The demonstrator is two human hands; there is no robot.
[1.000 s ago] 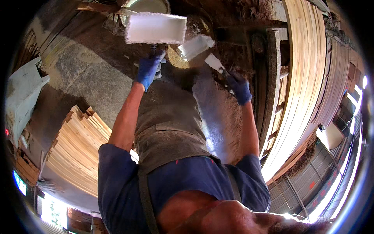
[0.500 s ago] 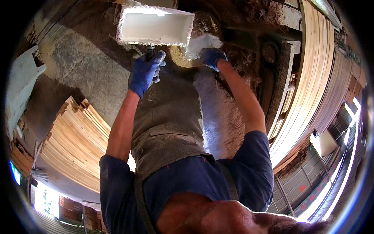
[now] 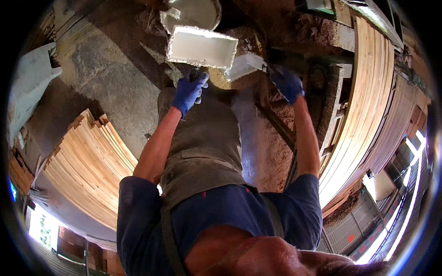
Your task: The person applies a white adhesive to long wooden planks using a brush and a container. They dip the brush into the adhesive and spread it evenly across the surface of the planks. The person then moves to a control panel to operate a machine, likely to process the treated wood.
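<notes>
In my blue-gloved left hand (image 3: 189, 93) is the handle beneath a rectangular tray (image 3: 198, 64) with a crusted white rim. White paste coats or fills its inside; how deep it lies I cannot tell. My blue-gloved right hand (image 3: 287, 85) closes around the handle of a scraper (image 3: 255, 60), whose white-smeared blade points left toward the tray's right end. A pale white piece (image 3: 239, 69) shows between blade and tray, possibly more of the blade. Behind the tray stands a round tub (image 3: 218, 17) with whitish stuff in it and a white-coated bar across its left side.
Long light boards (image 3: 373, 101) lie stacked along the right. Another board stack (image 3: 87, 170) fans out at the lower left. A pale metal panel (image 3: 32, 87) stands at the far left. The concrete floor (image 3: 110, 83) is stained, and a dark beam (image 3: 276, 124) slants below my right hand.
The tray and my left hand have shifted right and nearer me, revealing more of the round tub. My right hand has moved right and nearer, drawing the scraper away from the tray.
</notes>
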